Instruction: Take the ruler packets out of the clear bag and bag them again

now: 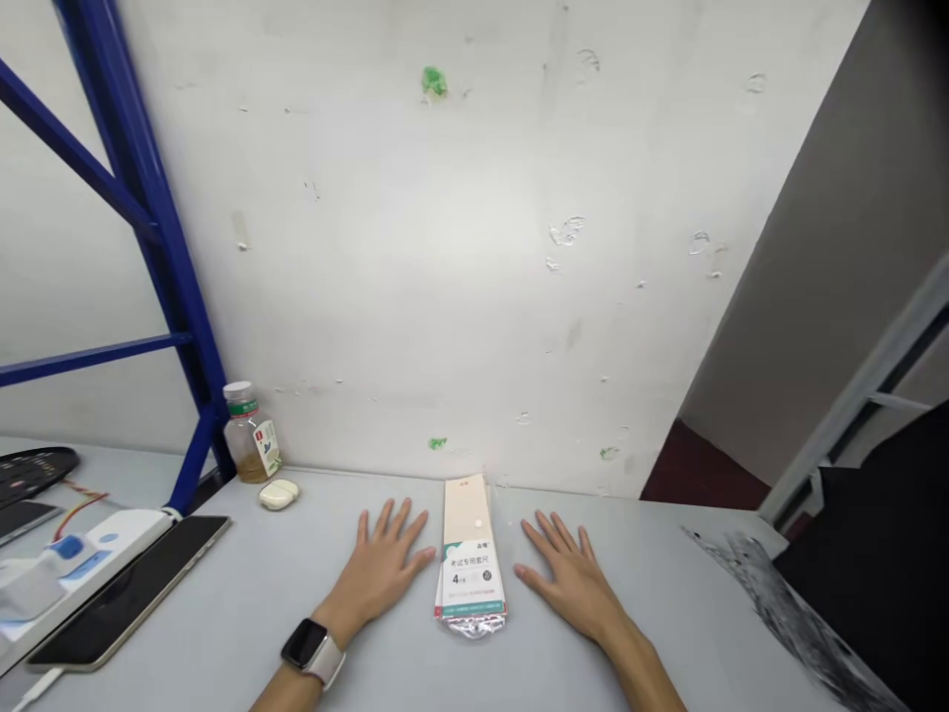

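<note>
A packaged ruler set [474, 564] in a clear plastic sleeve lies lengthwise on the grey table [415, 663], its far end close to the wall. It has a beige upper part and a white and teal label. To its left my left hand [382, 574] rests palm down with the fingers spread, a watch [307, 648] on the wrist. On the other side my right hand [567, 578] lies flat in the same way, fingers apart. Neither hand touches the package, and both hold nothing.
Left of my left hand are a small cream case [279, 494], a bottle with brown liquid [252, 440], a phone [133, 588] on a cable and a white power strip [89, 559]. A blue metal frame [159, 218] rises there. Black fabric [882, 554] hangs at the right edge.
</note>
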Demonstrator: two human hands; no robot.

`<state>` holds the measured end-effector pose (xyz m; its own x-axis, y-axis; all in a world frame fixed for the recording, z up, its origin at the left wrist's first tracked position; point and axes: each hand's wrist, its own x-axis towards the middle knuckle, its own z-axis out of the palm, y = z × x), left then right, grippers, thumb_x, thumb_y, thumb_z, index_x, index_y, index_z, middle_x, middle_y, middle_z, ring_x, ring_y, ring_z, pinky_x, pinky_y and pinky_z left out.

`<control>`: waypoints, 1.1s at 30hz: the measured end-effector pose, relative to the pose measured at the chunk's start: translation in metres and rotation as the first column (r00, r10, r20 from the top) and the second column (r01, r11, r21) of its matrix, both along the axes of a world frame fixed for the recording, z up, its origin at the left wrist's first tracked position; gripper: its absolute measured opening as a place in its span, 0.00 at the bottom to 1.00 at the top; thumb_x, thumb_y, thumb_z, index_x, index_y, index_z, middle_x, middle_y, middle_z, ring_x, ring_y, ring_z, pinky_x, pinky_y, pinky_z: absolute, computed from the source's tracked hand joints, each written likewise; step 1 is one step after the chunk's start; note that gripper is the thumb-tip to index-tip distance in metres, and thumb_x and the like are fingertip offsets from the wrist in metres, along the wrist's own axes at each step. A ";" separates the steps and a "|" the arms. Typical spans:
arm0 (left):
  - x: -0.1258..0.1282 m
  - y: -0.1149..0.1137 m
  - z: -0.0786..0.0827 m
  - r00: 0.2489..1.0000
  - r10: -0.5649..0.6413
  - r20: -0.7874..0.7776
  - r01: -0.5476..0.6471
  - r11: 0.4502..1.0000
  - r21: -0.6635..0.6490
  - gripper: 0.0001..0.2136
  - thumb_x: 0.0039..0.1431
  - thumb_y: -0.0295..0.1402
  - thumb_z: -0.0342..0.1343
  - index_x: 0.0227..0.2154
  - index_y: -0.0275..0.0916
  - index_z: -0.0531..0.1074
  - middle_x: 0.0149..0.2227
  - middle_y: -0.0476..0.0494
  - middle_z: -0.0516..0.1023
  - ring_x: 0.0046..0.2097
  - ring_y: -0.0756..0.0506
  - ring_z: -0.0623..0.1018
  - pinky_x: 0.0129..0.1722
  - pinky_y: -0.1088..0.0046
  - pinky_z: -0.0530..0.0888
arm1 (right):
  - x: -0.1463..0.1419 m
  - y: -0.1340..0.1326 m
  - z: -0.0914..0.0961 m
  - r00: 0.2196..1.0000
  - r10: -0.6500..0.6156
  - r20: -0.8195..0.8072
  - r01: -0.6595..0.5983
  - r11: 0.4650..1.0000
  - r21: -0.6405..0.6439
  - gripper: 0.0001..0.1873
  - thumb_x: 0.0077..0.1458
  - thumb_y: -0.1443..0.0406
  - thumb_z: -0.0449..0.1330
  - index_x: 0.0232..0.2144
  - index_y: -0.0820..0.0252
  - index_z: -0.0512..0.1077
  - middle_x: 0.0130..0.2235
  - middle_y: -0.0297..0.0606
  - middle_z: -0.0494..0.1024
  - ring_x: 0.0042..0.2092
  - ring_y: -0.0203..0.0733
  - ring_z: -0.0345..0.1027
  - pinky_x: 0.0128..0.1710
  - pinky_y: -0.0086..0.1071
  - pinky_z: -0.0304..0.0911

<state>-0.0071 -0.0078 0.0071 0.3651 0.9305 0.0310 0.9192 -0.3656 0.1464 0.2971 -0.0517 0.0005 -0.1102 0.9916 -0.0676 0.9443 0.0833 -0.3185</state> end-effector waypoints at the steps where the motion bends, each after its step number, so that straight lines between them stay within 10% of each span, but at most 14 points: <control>1: -0.001 0.001 -0.001 1.000 -0.002 0.003 0.002 1.000 0.000 0.30 0.65 0.57 0.33 0.66 0.53 0.51 0.70 0.46 0.47 0.70 0.34 0.46 0.64 0.42 0.44 | 0.000 0.000 0.001 1.000 -0.001 -0.003 0.001 1.000 -0.001 0.41 0.58 0.37 0.38 0.67 0.46 0.47 0.71 0.29 0.41 0.71 0.48 0.28 0.68 0.53 0.26; 33: 0.003 0.000 -0.004 0.999 0.014 -0.036 -0.011 0.997 0.081 0.26 0.67 0.51 0.37 0.65 0.52 0.55 0.69 0.44 0.53 0.69 0.33 0.50 0.63 0.41 0.48 | 0.001 -0.004 -0.008 0.998 -0.029 -0.056 0.034 0.996 0.080 0.37 0.60 0.42 0.41 0.66 0.48 0.52 0.70 0.32 0.47 0.70 0.51 0.35 0.69 0.52 0.30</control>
<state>-0.0043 -0.0073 0.0033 0.3557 0.9299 0.0931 0.9280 -0.3633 0.0829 0.2983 -0.0552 -0.0077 -0.0802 0.9966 0.0184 0.9280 0.0814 -0.3635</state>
